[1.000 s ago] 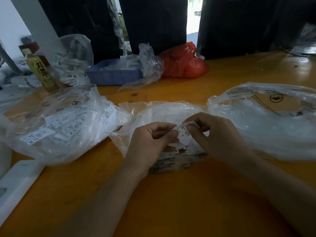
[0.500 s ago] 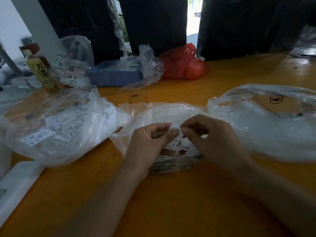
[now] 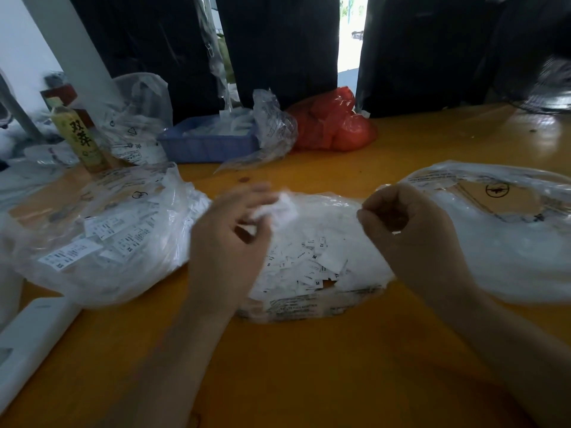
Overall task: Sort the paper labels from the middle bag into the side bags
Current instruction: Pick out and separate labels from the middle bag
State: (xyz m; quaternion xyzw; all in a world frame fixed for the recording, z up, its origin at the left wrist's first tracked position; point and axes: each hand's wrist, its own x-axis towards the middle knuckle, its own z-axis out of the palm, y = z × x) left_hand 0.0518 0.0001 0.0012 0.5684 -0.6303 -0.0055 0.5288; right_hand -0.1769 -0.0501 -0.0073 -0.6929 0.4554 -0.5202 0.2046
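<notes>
We hold white labels (image 3: 282, 208) pinched in our left hand (image 3: 228, 239), mid-sort; our right hand (image 3: 411, 233) curls, contents unclear. Next, drop them into the left bag (image 3: 102, 230).

White size labels (image 3: 312, 267) (XS, M) heaped in middle bag (image 3: 327, 304).

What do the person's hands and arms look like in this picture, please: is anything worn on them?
Both hands are bare: no gloves, and no rings, watch or bracelet show on the left hand or the right hand. Both forearms are uncovered right down to the bottom edge of the picture, with no sleeve in view. The left hand's fingertips are blurred, so fine detail there cannot be told.
</notes>
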